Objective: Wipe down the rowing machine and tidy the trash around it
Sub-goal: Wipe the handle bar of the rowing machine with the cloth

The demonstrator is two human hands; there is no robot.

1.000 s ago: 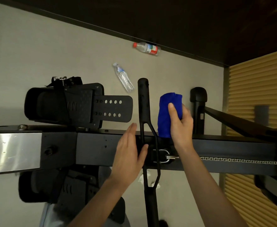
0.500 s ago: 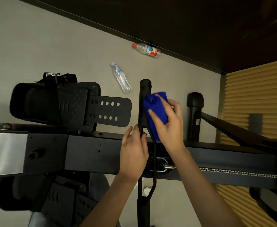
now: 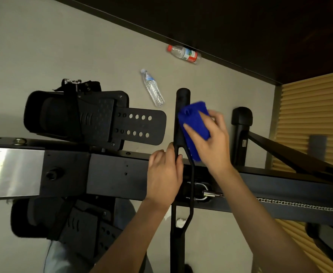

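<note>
I have the blue cloth bunched in my right hand, fingers spread over it and pressing it against the upper grip of the rower's black pull handle, which stands across the dark main rail of the rowing machine. My left hand is closed around the handle just below, where the bar splits into its fork, steadying it. The cloth is soft and folds to the round bar, so I judge it best wrapped around the grip and slid along it instead of dabbed flat. The handle itself is stiff but hangs on the chain running off to the right, so it would likely swing or twist if I let go with the left; holding at the fork seems the firm spot. On the floor beyond the rail lie a clear plastic bottle just past the footplate, and a red-capped bottle farther off against the dark wall edge. Both look empty and light, likely to crackle or roll; I would take each by the middle of its body. Something white and crumpled shows below the rail beside the handle, perhaps tissue, though I cannot tell for certain.
</note>
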